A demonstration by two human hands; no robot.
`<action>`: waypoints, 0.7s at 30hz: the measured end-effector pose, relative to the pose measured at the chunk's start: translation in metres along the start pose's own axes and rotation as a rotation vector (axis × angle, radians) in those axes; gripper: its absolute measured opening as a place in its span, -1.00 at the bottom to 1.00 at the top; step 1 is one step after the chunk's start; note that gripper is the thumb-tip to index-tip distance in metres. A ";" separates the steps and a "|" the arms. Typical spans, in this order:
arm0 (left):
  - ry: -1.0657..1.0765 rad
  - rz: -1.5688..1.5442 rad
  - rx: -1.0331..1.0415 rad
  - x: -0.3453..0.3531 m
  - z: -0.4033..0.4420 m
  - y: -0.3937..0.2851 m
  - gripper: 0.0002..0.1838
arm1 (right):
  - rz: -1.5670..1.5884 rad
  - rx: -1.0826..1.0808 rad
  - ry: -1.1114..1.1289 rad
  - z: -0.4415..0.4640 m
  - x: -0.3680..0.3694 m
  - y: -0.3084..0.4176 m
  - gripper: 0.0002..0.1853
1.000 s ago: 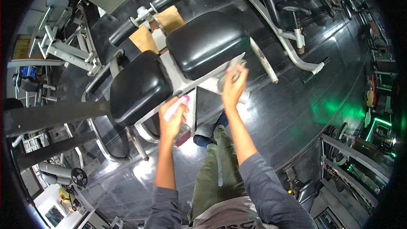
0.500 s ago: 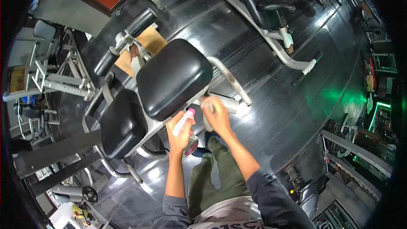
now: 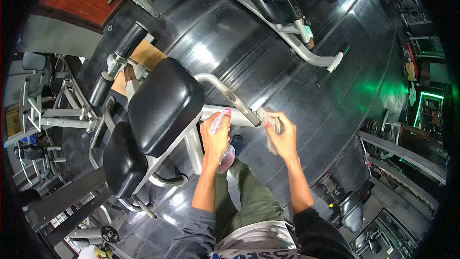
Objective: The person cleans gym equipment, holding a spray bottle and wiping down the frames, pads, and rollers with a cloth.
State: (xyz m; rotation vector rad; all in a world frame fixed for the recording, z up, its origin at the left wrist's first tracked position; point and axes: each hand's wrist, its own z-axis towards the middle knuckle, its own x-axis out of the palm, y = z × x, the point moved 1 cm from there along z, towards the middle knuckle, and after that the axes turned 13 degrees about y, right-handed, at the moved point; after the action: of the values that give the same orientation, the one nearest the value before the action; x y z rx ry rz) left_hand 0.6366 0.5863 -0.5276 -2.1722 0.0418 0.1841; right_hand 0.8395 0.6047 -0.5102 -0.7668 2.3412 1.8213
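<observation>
My left hand point(image 3: 214, 136) is closed around a spray bottle point(image 3: 226, 159) with a white and pink trigger head; the clear body hangs below my fingers. In my right hand point(image 3: 283, 139) is a pale crumpled cloth point(image 3: 270, 123), gripped at the end of a bent metal handle point(image 3: 230, 95) with worn paint. Whether the cloth touches the handle tip I cannot tell. Left of both hands stands a gym bench with a black padded seat point(image 3: 165, 105) and a second black pad point(image 3: 123, 158) on a silver frame point(image 3: 194, 151).
Black foam rollers point(image 3: 130, 39) sit at the bench's far end. Another machine with a silver base point(image 3: 311, 56) stands ahead on the dark rubber floor point(image 3: 335, 100). A weight rack point(image 3: 402, 156) is at the right, more gym equipment point(image 3: 62, 110) at the left.
My right hand has moved right with the cloth, from beside the seat to the metal handle's end. The view has shifted, so the bench appears further left. The left hand still holds the bottle.
</observation>
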 end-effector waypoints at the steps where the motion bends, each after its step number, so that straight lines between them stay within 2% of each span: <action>1: 0.004 -0.098 -0.031 0.000 0.000 -0.001 -0.61 | -0.002 0.003 -0.002 0.004 -0.005 0.003 -0.74; 5: 0.043 -0.087 0.011 0.000 -0.001 -0.003 -0.61 | -0.108 -0.070 0.088 0.024 -0.012 0.011 -0.71; 10: 0.031 -0.147 0.019 -0.001 -0.002 0.005 -0.63 | -0.218 -0.147 0.262 0.060 0.014 0.035 -0.68; 15: 0.108 -0.246 -0.035 -0.014 -0.006 0.006 -0.66 | -0.262 -0.272 0.235 0.105 0.037 0.045 -0.68; 17: 0.117 -0.190 0.012 -0.019 -0.011 -0.001 -0.68 | -0.412 -0.359 0.296 0.117 0.045 0.048 -0.69; 21: 0.122 -0.099 0.044 -0.039 -0.026 -0.029 -0.69 | -0.669 -0.286 0.302 0.093 0.056 0.037 -0.63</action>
State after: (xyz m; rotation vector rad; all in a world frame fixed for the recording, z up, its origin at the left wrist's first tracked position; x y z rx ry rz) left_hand 0.6035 0.5801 -0.4840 -2.1337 0.0070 -0.0062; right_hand 0.7531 0.6788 -0.5245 -1.7101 1.6329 1.8087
